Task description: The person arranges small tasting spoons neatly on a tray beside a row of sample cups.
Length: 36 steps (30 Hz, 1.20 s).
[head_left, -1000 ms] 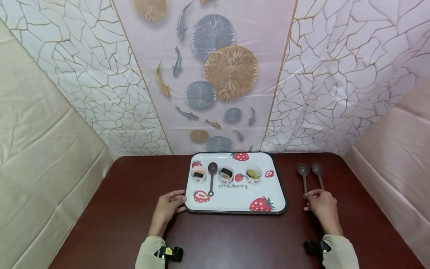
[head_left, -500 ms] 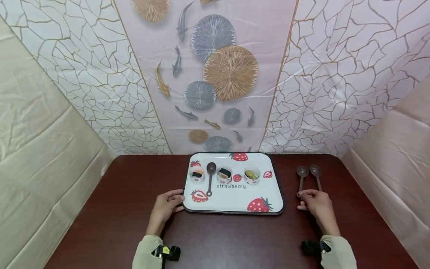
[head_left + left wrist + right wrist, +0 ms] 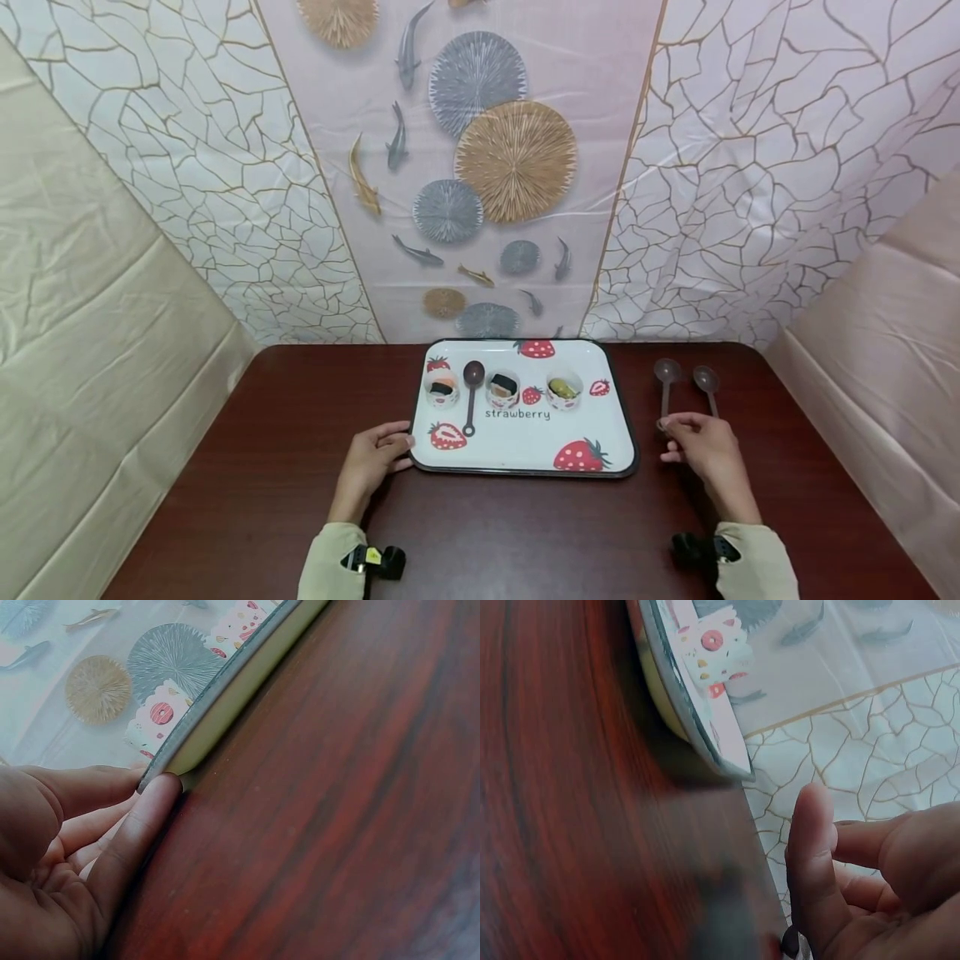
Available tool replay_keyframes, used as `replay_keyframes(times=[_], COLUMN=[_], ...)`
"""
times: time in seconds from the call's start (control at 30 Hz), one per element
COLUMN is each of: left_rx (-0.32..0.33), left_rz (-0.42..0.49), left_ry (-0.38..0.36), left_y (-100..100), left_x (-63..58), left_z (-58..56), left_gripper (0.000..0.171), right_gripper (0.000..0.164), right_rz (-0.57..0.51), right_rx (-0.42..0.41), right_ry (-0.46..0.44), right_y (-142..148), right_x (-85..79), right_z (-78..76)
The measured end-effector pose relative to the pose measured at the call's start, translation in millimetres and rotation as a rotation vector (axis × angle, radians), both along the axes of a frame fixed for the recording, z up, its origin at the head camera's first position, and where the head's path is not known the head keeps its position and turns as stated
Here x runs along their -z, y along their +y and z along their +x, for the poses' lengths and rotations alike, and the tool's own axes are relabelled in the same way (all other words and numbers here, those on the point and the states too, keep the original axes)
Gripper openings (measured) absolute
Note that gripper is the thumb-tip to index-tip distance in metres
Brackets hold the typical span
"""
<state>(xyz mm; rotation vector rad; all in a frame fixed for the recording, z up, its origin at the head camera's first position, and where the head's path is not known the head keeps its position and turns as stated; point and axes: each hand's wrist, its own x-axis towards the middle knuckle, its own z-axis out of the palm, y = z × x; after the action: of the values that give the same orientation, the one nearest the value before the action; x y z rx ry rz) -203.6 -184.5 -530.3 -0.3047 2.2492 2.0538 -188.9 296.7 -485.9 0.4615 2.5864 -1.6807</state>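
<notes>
In the head view, my left hand [image 3: 369, 467] pinches the near left part of the rim of a white strawberry-print tray [image 3: 517, 446]. The left wrist view shows thumb and fingers on either side of that rim. My right hand [image 3: 708, 450] pinches the handle end of a greyish spoon [image 3: 665, 392], its bowl pointing away from me. A second greyish spoon [image 3: 707, 383] lies just right of it on the table, its handle end hidden behind the hand. On the tray rests a dark brown spoon [image 3: 471, 396], between two small cups.
Three small patterned cups stand on the tray: a left cup [image 3: 442, 399] and a middle cup [image 3: 502, 402] with sushi-like pieces, and a right cup [image 3: 563, 403] with something green. The tray lies on a dark red-brown wooden table [image 3: 480, 533]. Patterned cloth [image 3: 750, 167] hangs behind.
The spoon in my right hand has moved left and slightly away from me, widening its gap from the other greyish spoon. My left hand stays at the tray rim.
</notes>
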Motion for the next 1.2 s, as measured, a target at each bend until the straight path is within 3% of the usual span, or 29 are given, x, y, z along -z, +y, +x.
replay_keyframes(times=[0.4,0.73,1.2], left_rx=[-0.010,0.007,-0.009], left_rz=[-0.006,-0.003,0.000], left_ry=[0.001,0.007,-0.014], left_y=[-0.4,-1.2,0.3], left_x=[-3.4,-1.7,0.1], left_z=[-1.3,-0.1,-1.5], left_gripper=[0.037,0.039,0.037], right_gripper=[0.034,0.029,0.024], right_rz=[-0.007,0.014,0.044], right_rx=[-0.043,-0.041,-0.097], right_ry=[0.062,0.063,0.091], right_y=[-31.7,-54.0,-90.2], right_x=[-2.0,-8.1,-16.2], right_z=[-7.5,-5.8,-15.3])
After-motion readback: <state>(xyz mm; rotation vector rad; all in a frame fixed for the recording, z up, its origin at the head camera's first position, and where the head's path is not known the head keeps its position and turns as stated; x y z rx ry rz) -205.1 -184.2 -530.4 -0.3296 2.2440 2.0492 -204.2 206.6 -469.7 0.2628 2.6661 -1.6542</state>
